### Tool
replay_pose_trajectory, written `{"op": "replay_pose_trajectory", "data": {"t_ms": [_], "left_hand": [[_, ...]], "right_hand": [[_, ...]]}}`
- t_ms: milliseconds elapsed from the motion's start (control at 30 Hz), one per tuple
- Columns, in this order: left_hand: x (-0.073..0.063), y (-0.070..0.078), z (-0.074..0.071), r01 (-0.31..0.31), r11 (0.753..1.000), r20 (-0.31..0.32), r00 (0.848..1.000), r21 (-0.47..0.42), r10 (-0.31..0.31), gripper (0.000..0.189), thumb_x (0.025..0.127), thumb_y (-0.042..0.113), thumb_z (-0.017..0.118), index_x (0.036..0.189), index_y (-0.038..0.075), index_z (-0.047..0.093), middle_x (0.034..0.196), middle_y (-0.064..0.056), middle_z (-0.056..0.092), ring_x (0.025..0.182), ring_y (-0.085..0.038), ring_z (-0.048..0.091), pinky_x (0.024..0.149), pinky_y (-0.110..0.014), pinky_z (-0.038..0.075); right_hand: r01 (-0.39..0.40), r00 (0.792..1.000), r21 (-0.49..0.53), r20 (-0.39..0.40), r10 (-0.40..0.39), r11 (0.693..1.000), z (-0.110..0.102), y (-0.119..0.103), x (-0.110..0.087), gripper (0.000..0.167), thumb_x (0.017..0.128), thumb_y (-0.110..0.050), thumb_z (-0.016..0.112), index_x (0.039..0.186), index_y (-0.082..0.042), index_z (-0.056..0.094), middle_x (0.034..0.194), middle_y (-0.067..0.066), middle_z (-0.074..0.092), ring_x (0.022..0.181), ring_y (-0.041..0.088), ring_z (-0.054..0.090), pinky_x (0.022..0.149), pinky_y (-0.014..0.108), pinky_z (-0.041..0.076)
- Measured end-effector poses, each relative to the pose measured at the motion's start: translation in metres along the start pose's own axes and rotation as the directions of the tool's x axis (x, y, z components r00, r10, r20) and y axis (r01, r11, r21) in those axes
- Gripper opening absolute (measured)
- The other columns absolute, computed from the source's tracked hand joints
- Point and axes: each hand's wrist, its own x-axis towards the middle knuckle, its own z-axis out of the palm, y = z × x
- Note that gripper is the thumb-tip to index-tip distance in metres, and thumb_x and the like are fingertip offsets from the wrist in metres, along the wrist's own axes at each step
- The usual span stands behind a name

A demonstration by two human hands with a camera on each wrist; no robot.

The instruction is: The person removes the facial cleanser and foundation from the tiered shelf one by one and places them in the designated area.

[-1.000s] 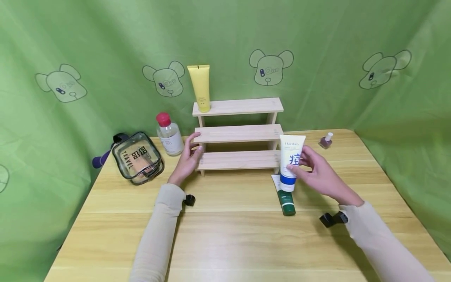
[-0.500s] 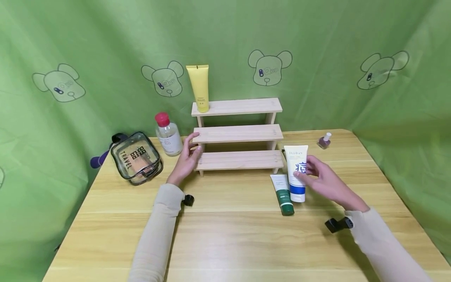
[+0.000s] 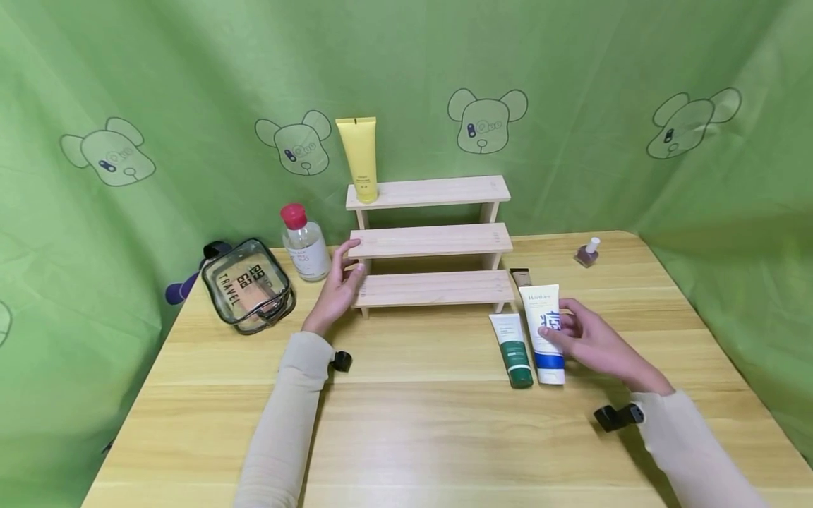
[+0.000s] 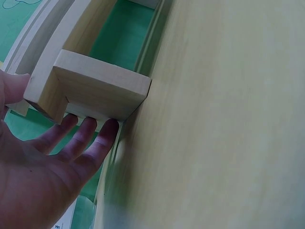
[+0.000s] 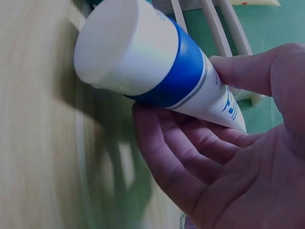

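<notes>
My right hand (image 3: pixel 593 339) holds a white squeeze tube (image 3: pixel 540 317) with a blue band, thumb on its front and fingers behind. In the right wrist view the tube's white cap (image 5: pixel 107 45) faces the camera, close over the table. Left of it lies a green and white tube (image 3: pixel 513 353). My left hand (image 3: pixel 333 293) grips the left end of a three-step wooden display stand (image 3: pixel 435 289). In the left wrist view its thumb is at a board's edge and its fingertips reach the side panel (image 4: pixel 100 88). A yellow tube (image 3: pixel 360 162) stands on the top step.
A red-capped clear bottle (image 3: pixel 307 247) and a clear travel pouch (image 3: pixel 248 286) stand left of the stand. Right of it is a small purple nail polish bottle (image 3: pixel 587 252). A dark-ended tube (image 3: pixel 519 276) shows partly behind the white tube. Green curtain (image 3: pixel 406 56) hangs behind the table.
My right hand has brought the white tube down and to the right, off the green and white tube it overlapped. The dark-ended tube behind has come into view. The left hand stays put.
</notes>
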Motion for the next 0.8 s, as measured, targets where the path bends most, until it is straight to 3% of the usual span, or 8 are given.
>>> {"op": "replay_pose_trajectory", "data": {"t_ms": [433, 567, 800], "left_hand": [[0.000, -0.004, -0.001, -0.014, 1.000, 0.001, 1.000, 0.000, 0.014, 0.055, 0.115, 0.012, 0.050, 0.165, 0.029, 0.035, 0.174, -0.010, 0.031, 0.148, -0.039, 0.048, 0.123, -0.056, 0.043], [0.000, -0.002, 0.000, -0.003, 1.000, 0.003, 1.000, -0.002, 0.003, 0.055, 0.115, 0.013, 0.050, 0.165, 0.032, 0.035, 0.171, -0.015, 0.035, 0.146, -0.040, 0.051, 0.123, -0.057, 0.044], [0.001, -0.002, 0.000, -0.011, 1.000, 0.001, 1.000, 0.004, 0.011, 0.055, 0.115, 0.012, 0.050, 0.166, 0.029, 0.035, 0.174, -0.012, 0.031, 0.148, -0.039, 0.049, 0.123, -0.056, 0.044]], "right_hand": [[-0.095, 0.994, 0.042, 0.056, 0.093, 0.995, 0.002, 0.012, -0.005, 0.072, 0.108, -0.032, 0.070, 0.157, 0.006, 0.034, 0.116, 0.016, 0.073, 0.090, 0.017, 0.071, 0.073, 0.032, 0.063], [-0.084, 0.994, 0.031, 0.069, 0.081, 0.996, 0.003, 0.018, -0.008, 0.071, 0.108, -0.029, 0.070, 0.157, 0.008, 0.034, 0.114, 0.015, 0.073, 0.088, 0.014, 0.069, 0.072, 0.029, 0.061], [-0.050, 0.998, -0.044, 0.041, 0.052, 0.998, 0.008, 0.020, -0.011, 0.070, 0.107, -0.030, 0.072, 0.156, 0.009, 0.039, 0.108, 0.009, 0.071, 0.087, 0.012, 0.063, 0.070, 0.024, 0.054]]}}
